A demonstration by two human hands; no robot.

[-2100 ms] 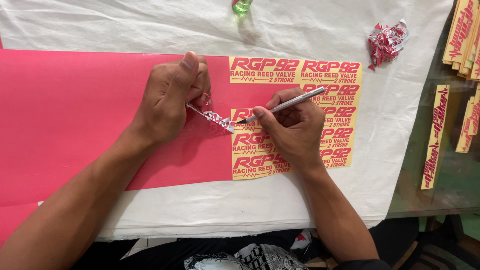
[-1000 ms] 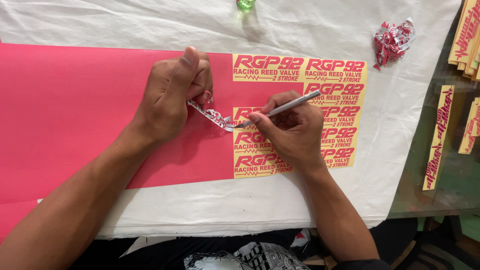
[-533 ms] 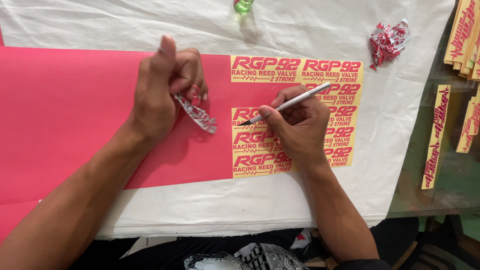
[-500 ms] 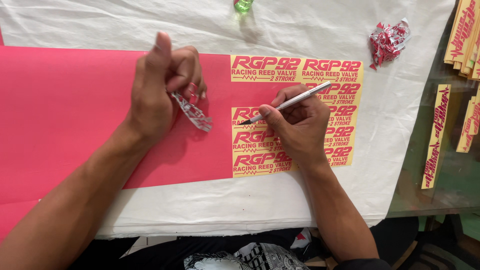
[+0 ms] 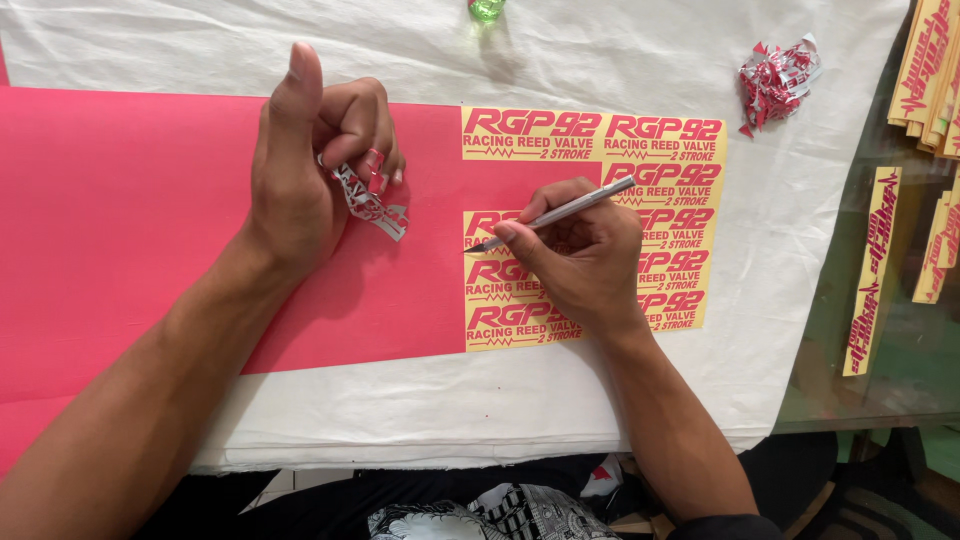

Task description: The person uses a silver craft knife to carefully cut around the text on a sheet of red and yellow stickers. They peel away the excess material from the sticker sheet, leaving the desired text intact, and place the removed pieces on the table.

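Observation:
My left hand (image 5: 310, 170) is raised over the pink vinyl sheet (image 5: 120, 230), fingers curled around a crumpled strip of peeled red-and-silver vinyl scrap (image 5: 372, 203), thumb pointing up. My right hand (image 5: 585, 250) rests on the yellow part of the sheet with red lettered stickers (image 5: 650, 150) and grips a slim silver craft knife (image 5: 560, 213), its tip on the yellow edge near the sheet's middle. The two hands are a short gap apart.
A white cloth (image 5: 620, 60) covers the table. A crumpled ball of vinyl waste (image 5: 775, 78) lies at the back right. Cut yellow sticker strips (image 5: 872, 270) and a stack (image 5: 930, 60) sit on the glass at the right. A green object (image 5: 487, 8) is at the far edge.
My left hand has pulled the scrap strip free from the sheet and lifted it, curling it into the fingers. My right hand and the knife have stayed almost in place.

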